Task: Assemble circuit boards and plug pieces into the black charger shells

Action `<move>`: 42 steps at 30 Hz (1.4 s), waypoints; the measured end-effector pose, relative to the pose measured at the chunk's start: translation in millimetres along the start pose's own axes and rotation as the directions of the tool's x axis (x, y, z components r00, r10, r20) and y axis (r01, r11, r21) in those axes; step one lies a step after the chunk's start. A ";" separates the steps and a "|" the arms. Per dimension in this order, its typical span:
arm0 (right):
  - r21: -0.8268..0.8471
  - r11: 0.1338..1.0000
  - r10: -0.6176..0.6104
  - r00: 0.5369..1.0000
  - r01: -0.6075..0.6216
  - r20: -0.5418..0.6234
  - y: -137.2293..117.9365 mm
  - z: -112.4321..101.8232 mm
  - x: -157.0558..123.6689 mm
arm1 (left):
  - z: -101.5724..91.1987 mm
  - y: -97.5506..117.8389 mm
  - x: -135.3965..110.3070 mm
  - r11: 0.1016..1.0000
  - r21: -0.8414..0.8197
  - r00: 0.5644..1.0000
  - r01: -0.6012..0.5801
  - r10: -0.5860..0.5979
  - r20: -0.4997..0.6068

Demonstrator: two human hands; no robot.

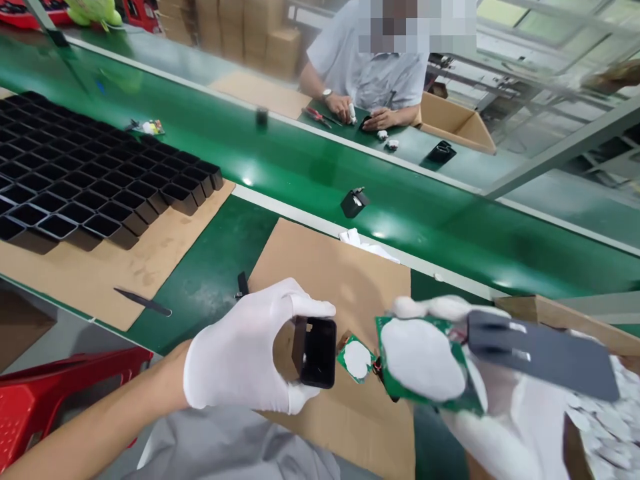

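My left hand (pixel 250 347), in a white glove, grips a small black open-topped box (pixel 319 353) between thumb and fingers, its opening facing me. My gloved right hand (pixel 510 413), partly blurred, holds a green circuit board (pixel 425 363) with a large white patch on it. A long dark grey flat piece (pixel 545 357) with two shiny spots lies across the same hand; its kind is unclear. Between the hands, a smaller circuit board (pixel 357 359) with a white patch appears over the cardboard sheet (pixel 335 267). Dark wires show between the two boards.
Rows of black boxes (pixel 100 173) stand at left on cardboard, near dark tweezers (pixel 143 301). A black box (pixel 354 201) sits on the green belt (pixel 300 167). Across it, a person (pixel 375 73) handles small parts. At right is a carton (pixel 565 310) of white-patched pieces.
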State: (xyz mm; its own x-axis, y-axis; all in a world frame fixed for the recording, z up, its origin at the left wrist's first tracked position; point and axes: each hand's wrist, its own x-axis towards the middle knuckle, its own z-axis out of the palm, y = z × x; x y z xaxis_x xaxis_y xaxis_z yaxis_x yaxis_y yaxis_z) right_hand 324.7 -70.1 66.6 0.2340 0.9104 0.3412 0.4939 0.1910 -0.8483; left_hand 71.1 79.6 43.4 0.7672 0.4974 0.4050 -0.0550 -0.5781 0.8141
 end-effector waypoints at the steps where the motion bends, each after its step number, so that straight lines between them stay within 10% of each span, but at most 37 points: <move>1: 0.021 1.000 -0.010 1.000 0.009 0.016 -7.6 12.0 -6.7 | 1.0 -0.1 -3.5 1.000 -0.010 1.000 -0.010 0.010 -0.011; 9: 0.037 0.991 -0.131 0.981 0.127 0.140 -23.1 50.5 -17.9 | 2.6 -10.2 -26.4 0.992 -0.122 1.000 0.022 -0.021 0.003; 42: -0.032 0.988 -0.143 0.967 0.153 0.213 -31.7 56.9 -15.4 | 7.7 -10.5 -28.0 0.999 -0.019 0.999 -0.038 0.038 0.007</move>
State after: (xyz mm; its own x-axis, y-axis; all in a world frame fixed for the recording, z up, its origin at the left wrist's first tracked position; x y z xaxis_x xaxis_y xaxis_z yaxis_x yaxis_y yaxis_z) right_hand 257.7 -69.3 65.2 -0.0228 0.9309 0.3646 0.5505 0.3161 -0.7727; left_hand 55.1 66.8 20.3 0.7692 0.4701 0.4328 -0.0965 -0.5840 0.8060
